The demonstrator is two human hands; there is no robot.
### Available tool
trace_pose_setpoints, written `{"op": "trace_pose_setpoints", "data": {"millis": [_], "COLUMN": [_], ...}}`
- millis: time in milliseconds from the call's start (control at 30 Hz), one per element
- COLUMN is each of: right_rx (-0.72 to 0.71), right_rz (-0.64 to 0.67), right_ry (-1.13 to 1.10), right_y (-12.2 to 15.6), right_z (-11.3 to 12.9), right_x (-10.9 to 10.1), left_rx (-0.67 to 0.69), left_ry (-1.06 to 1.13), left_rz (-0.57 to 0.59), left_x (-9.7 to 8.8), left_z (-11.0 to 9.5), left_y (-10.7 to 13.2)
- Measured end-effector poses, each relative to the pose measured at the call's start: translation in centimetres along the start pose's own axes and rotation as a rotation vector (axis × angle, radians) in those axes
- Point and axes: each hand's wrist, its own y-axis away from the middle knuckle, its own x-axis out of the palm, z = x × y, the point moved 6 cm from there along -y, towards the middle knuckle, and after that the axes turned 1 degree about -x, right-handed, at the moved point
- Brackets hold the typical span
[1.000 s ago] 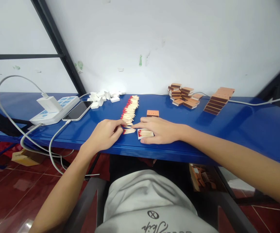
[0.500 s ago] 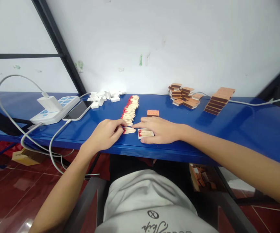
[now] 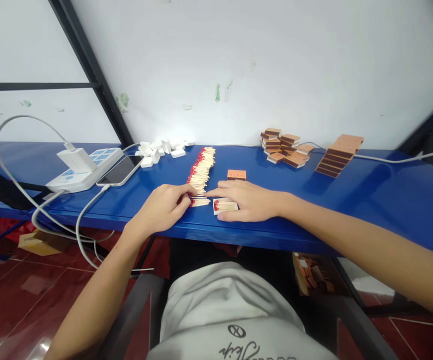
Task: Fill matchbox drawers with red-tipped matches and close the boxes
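A long row of red-headed matches (image 3: 201, 170) lies on the blue table, running away from me. My left hand (image 3: 165, 206) is curled at the row's near end, with index finger and thumb closed on the red heads of some matches (image 3: 201, 202). My right hand (image 3: 252, 201) has its fingers stretched out, the index fingertip touching the plain ends of the matches. Below that hand's fingers sits a white matchbox tray (image 3: 216, 212) partly filled with matches, the thumb along its near side. The tray's right end is hidden under the hand. An orange matchbox sleeve (image 3: 236, 174) lies just beyond.
White empty trays (image 3: 159, 150) are heaped at the back left. Matchboxes (image 3: 286, 147) are piled at the back right, beside a neat stack of orange-brown sleeves (image 3: 340, 155). A phone (image 3: 120, 171), a power strip (image 3: 84, 172) and white cables lie left. A carton (image 3: 312, 275) stands below.
Both hands stay nearly in place; the left fingers and right index fingertip shift only slightly at the near matches.
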Motion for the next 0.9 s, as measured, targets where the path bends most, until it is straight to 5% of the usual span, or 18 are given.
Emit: {"op": "trace_pose_setpoints", "data": {"millis": [900], "right_rx": [0.038], "right_rz": [0.032], "right_ry": [0.003], "right_y": [-0.17], "right_z": [0.15], "right_x": [0.03], "left_rx": [-0.02], "left_ry": [-0.006], "left_rz": [-0.002], "left_x": [-0.01], "left_z": [0.21], "left_y": [0.04]}}
